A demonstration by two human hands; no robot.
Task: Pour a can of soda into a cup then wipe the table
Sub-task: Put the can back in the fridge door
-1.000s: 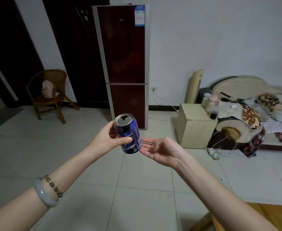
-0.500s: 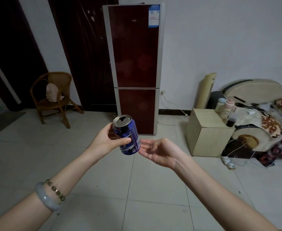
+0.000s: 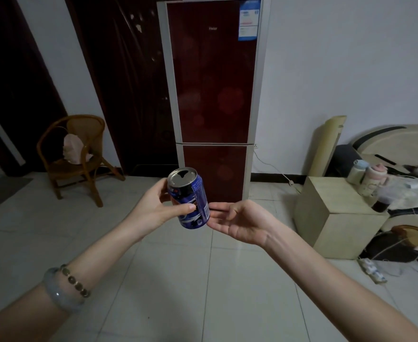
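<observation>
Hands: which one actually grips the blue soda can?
The left hand, the one with bracelets on its wrist: its thumb and fingers wrap the blue aluminium soda can. The right hand lies open beside it, palm up.

The cylindrical blue soda can (image 3: 200, 193) is thin metal, its printed wall glossy under the thumb of the left hand (image 3: 153, 211), its lid bare dull silver. Beyond the fingers the tall dark-red fridge (image 3: 215, 82) has glassy doors; below them, pale floor tiles (image 3: 178, 280) shine
</observation>
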